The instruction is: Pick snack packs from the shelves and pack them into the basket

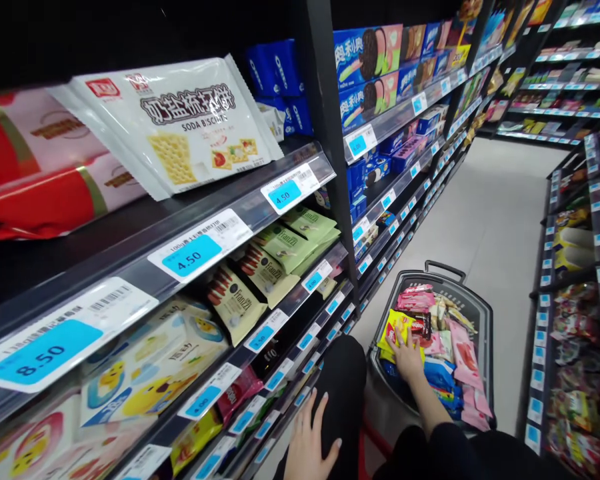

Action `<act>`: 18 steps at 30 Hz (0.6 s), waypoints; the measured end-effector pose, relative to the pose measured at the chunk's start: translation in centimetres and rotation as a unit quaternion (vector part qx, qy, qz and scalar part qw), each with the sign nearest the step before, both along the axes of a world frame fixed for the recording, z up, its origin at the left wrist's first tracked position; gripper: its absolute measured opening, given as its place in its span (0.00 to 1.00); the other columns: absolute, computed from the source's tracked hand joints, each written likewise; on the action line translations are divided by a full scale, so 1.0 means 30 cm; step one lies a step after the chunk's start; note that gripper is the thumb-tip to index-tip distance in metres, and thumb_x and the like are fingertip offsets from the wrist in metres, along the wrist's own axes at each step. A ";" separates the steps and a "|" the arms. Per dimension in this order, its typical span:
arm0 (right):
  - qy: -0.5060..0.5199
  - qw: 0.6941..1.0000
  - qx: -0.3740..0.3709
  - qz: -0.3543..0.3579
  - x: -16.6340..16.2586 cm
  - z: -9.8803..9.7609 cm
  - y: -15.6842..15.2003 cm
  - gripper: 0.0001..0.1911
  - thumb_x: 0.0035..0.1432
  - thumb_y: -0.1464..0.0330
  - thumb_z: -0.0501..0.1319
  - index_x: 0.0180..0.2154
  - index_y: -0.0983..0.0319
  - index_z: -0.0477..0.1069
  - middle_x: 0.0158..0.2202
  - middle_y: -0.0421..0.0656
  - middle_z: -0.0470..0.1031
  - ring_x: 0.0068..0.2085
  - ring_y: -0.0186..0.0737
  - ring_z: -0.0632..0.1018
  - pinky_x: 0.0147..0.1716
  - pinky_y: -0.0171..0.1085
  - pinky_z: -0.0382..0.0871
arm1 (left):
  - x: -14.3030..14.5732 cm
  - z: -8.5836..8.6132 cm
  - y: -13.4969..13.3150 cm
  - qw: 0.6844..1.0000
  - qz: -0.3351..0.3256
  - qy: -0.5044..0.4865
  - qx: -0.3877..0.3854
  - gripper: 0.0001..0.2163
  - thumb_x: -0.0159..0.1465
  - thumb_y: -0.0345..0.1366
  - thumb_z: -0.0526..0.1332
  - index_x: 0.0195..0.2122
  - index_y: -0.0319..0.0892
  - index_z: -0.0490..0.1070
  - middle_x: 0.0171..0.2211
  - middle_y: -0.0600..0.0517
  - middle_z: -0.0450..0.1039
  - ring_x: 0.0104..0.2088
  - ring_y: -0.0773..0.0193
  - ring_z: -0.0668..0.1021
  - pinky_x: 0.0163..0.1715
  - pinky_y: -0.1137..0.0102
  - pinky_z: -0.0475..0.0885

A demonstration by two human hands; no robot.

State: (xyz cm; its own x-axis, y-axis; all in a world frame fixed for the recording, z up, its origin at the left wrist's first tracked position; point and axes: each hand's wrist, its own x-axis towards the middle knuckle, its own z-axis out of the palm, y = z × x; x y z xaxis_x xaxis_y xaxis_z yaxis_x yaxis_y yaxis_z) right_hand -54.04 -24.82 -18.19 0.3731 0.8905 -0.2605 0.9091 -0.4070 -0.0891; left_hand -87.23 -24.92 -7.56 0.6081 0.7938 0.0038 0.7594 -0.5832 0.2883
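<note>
My left hand (310,437) lies with fingers apart on my dark-trousered knee (347,373), holding nothing. Down in a dark shopping basket (489,333) on the floor, my right hand (409,359) rests with spread fingers against a yellow snack packet (399,323). Around it in the basket are a dark red packet (421,328), blue packets (437,375), pink packets (464,357) and several other wrapped snacks. How the lower packets are stacked is hidden by my right hand and forearm.
Close on the left, shelves hold a white soda biscuit packet (180,127), red packets (40,183), green packets (295,240) and blue Oreo boxes (357,60). Price-tagged shelf edges stick out near my left hand. The grey aisle floor (505,200) runs ahead between these and right-hand racks (575,333).
</note>
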 end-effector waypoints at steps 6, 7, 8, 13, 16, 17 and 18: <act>-0.017 0.999 0.016 0.034 0.016 -0.060 -0.065 0.31 0.55 0.68 0.56 0.61 0.51 0.53 0.67 0.42 0.39 0.65 0.57 0.38 0.58 0.58 0.32 | -0.022 -0.017 0.012 1.000 -0.005 0.002 0.010 0.32 0.60 0.39 0.56 0.64 0.46 0.46 0.63 0.44 0.50 0.60 0.50 0.60 0.53 0.57 0.64; -0.012 0.999 0.020 0.028 0.010 -0.063 -0.064 0.32 0.55 0.66 0.56 0.61 0.51 0.53 0.67 0.42 0.39 0.65 0.58 0.38 0.58 0.57 0.31 | -0.025 -0.018 0.013 1.000 -0.011 0.000 0.009 0.32 0.60 0.39 0.56 0.64 0.46 0.45 0.63 0.44 0.50 0.60 0.50 0.61 0.53 0.58 0.65; -0.008 0.999 0.022 0.022 0.004 -0.066 -0.062 0.32 0.55 0.64 0.57 0.61 0.51 0.53 0.67 0.42 0.38 0.65 0.58 0.37 0.58 0.57 0.31 | -0.027 -0.017 0.013 1.000 -0.016 -0.002 0.008 0.32 0.60 0.39 0.56 0.64 0.46 0.45 0.63 0.44 0.50 0.60 0.50 0.61 0.52 0.58 0.66; 0.007 0.999 0.038 0.006 -0.005 -0.055 -0.051 0.32 0.54 0.62 0.58 0.61 0.51 0.54 0.67 0.42 0.41 0.65 0.58 0.39 0.59 0.56 0.31 | -0.021 0.005 0.016 1.000 -0.017 0.002 -0.013 0.32 0.60 0.40 0.56 0.65 0.46 0.44 0.63 0.43 0.50 0.60 0.49 0.61 0.52 0.57 0.65; 0.019 0.997 0.075 -0.017 0.001 -0.025 -0.054 0.29 0.55 0.63 0.56 0.59 0.51 0.58 0.66 0.43 0.46 0.65 0.58 0.41 0.58 0.57 0.34 | -0.020 0.010 0.024 1.000 -0.015 -0.003 -0.025 0.32 0.60 0.40 0.56 0.65 0.47 0.44 0.63 0.44 0.49 0.60 0.50 0.60 0.53 0.57 0.65; 0.018 0.994 0.101 -0.036 0.005 -0.015 -0.061 0.27 0.55 0.63 0.55 0.58 0.53 0.60 0.65 0.44 0.49 0.65 0.58 0.43 0.58 0.58 0.36 | -0.022 0.007 0.026 0.999 -0.014 -0.004 -0.030 0.32 0.60 0.40 0.56 0.65 0.47 0.44 0.64 0.44 0.49 0.60 0.50 0.60 0.53 0.57 0.65; 0.016 0.989 0.134 -0.058 0.009 -0.007 -0.074 0.25 0.56 0.64 0.54 0.57 0.56 0.62 0.64 0.46 0.51 0.64 0.58 0.45 0.58 0.58 0.39 | -0.025 0.001 0.025 0.999 -0.012 -0.004 -0.036 0.32 0.60 0.40 0.56 0.65 0.48 0.44 0.64 0.45 0.49 0.61 0.49 0.59 0.53 0.57 0.64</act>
State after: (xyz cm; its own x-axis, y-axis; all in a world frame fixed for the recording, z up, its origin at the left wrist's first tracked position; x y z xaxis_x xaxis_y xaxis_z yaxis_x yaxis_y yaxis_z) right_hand -53.77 -27.04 -18.42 0.4730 0.8804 -0.0345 0.8521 -0.4670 -0.2363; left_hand -87.97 -24.16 -7.54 0.6271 0.7775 -0.0477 0.7431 -0.5788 0.3358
